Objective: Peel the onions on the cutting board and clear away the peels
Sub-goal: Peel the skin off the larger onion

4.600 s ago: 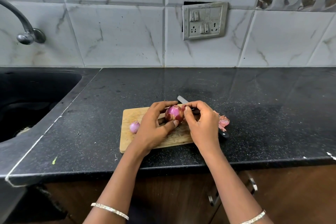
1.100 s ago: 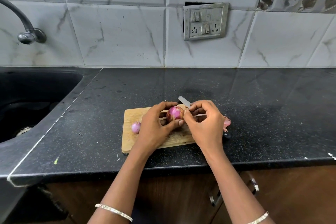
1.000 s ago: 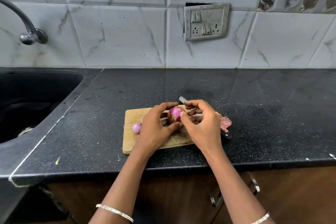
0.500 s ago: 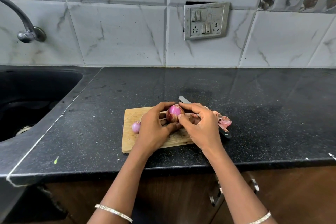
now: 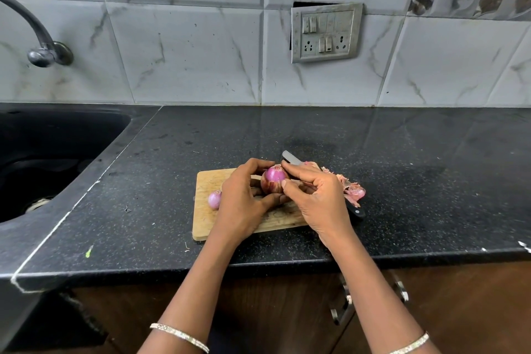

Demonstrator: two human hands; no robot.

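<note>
A red onion (image 5: pixel 273 179) with part of its skin on is held over the wooden cutting board (image 5: pixel 207 220). My left hand (image 5: pixel 244 204) grips it from the left and below. My right hand (image 5: pixel 316 198) pinches the onion's right side with thumb and fingertips. A small peeled onion (image 5: pixel 214 199) lies on the board's left part. Pink peels (image 5: pixel 352 190) are heaped on the counter just past the board's right end. A knife lies behind my hands, its blade tip (image 5: pixel 288 156) and black handle end (image 5: pixel 356 211) showing.
The board lies on a black granite counter (image 5: pixel 416 181) near its front edge. A dark sink (image 5: pixel 43 158) with a tap (image 5: pixel 43 49) is at the left. A switch plate (image 5: pixel 326 33) hangs on the tiled wall. Cabinet handles (image 5: pixel 342 304) show below.
My left hand has kept the onion over the board throughout. My right fingers have shifted around its right side and top, and the onion has turned a little in my grip.
</note>
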